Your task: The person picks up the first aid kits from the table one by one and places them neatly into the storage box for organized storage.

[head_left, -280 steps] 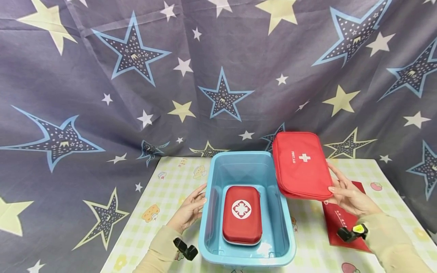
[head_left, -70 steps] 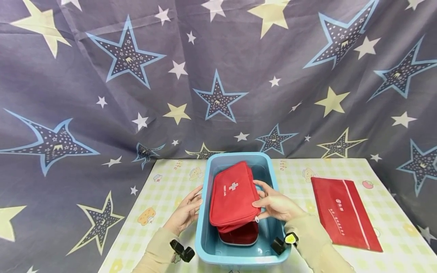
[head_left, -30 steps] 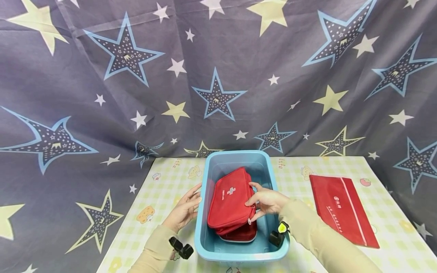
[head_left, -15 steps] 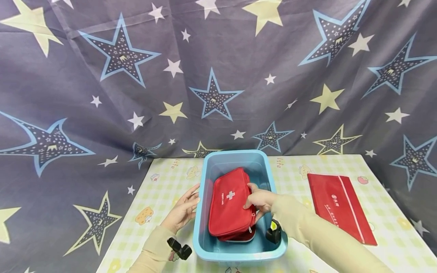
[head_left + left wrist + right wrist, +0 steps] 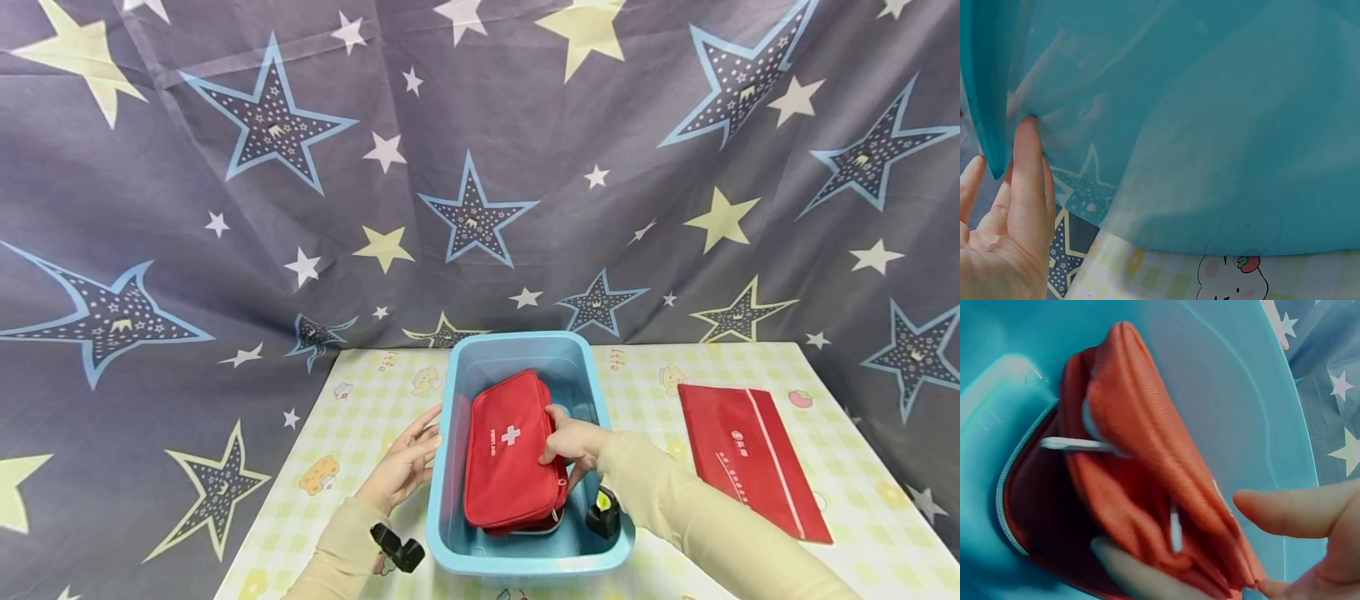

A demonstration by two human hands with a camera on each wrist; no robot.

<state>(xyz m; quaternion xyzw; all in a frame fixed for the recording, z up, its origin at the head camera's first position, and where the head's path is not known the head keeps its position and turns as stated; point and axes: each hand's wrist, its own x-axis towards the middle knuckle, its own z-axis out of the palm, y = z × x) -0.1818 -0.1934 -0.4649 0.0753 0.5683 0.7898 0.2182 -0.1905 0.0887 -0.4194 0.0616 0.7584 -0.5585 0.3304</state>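
Inside blue bin (image 5: 528, 565): red pouch (image 5: 506, 475) over red case (image 5: 1035, 500)

Left hand (image 5: 405, 467) with fingers extended against bin's side. Right hand (image 5: 576, 442) curled round pouch edge, thumb above. On bench (image 5: 637, 387), right of bin: flat red folder (image 5: 746, 458).

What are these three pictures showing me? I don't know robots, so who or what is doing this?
No machine here: a person works with a bare left hand and right hand. The widest picture comes from a camera worn on the head, looking forward and down. Each wrist also wears a small camera: the left one sees mostly the bin, the right one looks inside it.

The bin stands on a table, with a red folder to its right and a starry curtain behind. The right hand holds a red first aid pouch by its edge, over a darker case. The left hand rests against the bin's side.
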